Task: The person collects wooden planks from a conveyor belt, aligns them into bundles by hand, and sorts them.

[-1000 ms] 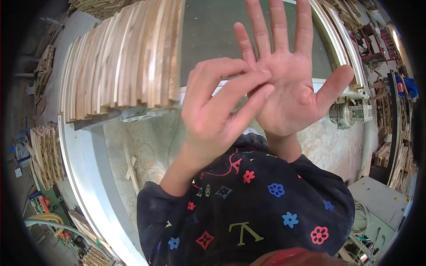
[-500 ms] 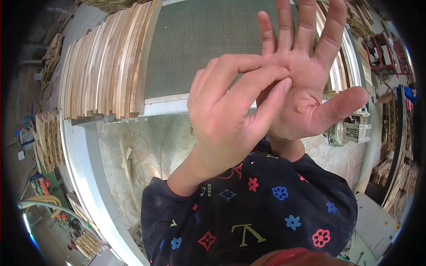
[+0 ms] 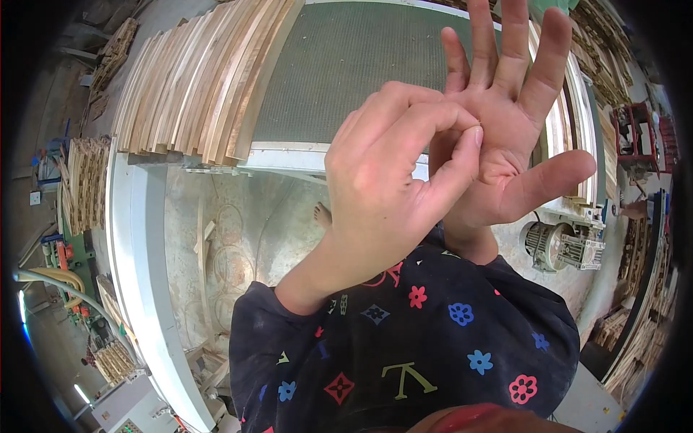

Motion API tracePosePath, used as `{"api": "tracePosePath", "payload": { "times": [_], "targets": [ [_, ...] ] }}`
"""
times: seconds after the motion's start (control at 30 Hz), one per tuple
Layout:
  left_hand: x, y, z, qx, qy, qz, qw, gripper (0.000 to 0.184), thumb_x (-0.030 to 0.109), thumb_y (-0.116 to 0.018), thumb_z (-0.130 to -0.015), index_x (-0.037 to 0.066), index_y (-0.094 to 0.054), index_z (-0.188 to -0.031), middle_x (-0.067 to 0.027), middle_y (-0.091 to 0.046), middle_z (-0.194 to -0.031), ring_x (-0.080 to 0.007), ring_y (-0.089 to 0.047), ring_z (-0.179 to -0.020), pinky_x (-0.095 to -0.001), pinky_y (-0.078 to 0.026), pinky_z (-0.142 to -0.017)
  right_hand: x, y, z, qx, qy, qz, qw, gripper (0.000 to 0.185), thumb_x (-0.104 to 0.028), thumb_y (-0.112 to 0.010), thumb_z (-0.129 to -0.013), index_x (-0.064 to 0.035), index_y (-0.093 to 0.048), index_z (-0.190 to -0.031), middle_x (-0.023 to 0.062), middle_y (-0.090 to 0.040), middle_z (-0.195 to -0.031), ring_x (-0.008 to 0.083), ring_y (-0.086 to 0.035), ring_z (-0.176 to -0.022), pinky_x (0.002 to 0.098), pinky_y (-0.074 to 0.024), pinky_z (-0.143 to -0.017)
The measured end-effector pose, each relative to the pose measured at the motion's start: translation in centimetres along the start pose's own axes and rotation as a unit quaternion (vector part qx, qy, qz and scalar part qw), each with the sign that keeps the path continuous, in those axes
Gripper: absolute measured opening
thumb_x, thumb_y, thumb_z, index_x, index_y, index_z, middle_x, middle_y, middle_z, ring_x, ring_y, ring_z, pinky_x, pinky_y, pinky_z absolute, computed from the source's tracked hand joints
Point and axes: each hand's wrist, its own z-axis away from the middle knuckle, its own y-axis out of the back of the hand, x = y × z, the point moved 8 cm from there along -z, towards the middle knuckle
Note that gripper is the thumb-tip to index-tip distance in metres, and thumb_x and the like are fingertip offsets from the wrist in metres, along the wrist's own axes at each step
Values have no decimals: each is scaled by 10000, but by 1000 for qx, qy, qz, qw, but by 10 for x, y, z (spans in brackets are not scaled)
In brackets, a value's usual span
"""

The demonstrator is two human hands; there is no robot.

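Note:
My left hand [image 3: 393, 162] is seen from the back, its thumb and index finger pinched together against the palm of my right hand. Whatever lies between those fingertips is too small to make out; a tiny speck shows at the tips. My right hand [image 3: 498, 137] is held palm up towards me, fingers and thumb spread, with nothing in its grasp. Both hands are raised in front of my dark patterned shirt [image 3: 404, 339], above the near edge of a green textured conveyor belt [image 3: 346, 65].
Wooden strips [image 3: 195, 86] stand in a row at the belt's left, with more strips [image 3: 559, 123] at the right. A white metal beam [image 3: 141, 260] runs down the left side. An electric motor [image 3: 552, 245] sits at right. Stacked wood [image 3: 86, 184] lies beyond the beam.
The view has shifted, so the belt and wooden strips appear farther right and higher, and more of the motor shows. My left fingertips still pinch at my right palm.

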Motion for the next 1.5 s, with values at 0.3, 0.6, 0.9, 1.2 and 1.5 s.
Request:
{"api": "tracePosePath", "payload": {
  "times": [0.3,0.6,0.9,1.2,1.5],
  "targets": [
    [0,-3,-1,-6,-6,20,1000,123,24,-738,-771,42,-682,-879,-51,-670,-878,-144,-601,-782,-271,-443,-667,0,-8,0,-8,-10,13,1000,1029,-832,-217,-885,-100,-48,-1588,199,-129,-1629,353,-164,-1497,466,-116,-1203],
    [-19,-3,17,-90,93,131,983,71,16,-640,-861,-2,-627,-929,-94,-621,-919,-160,-582,-870,-287,-457,-793,-9,18,-4,10,2,176,984,1047,-827,-190,-893,-38,-101,-1576,242,-229,-1588,355,-271,-1458,444,-199,-1168],
    [-132,23,194,-101,390,349,846,237,266,-440,-1027,43,-434,-947,-170,-604,-932,-262,-592,-953,-413,-443,-944,-128,216,21,107,-13,938,329,684,-477,-658,-867,-58,-497,-1383,235,-492,-1388,403,-464,-1289,515,-371,-1067],
    [-130,7,206,-178,444,288,829,95,103,-506,-1007,30,-535,-953,-98,-619,-1031,-185,-585,-975,-333,-447,-937,-114,381,-68,140,-306,905,262,1038,-647,-737,-690,28,-423,-1414,297,-462,-1407,438,-522,-1246,503,-463,-1008],
    [-167,101,210,-63,430,275,858,106,80,-495,-997,13,-565,-956,-119,-647,-1013,-197,-593,-1000,-343,-452,-951,-79,382,-58,123,-375,863,315,1033,-584,-800,-615,25,-458,-1376,274,-491,-1374,429,-492,-1278,538,-447,-1017]
  ]
}}
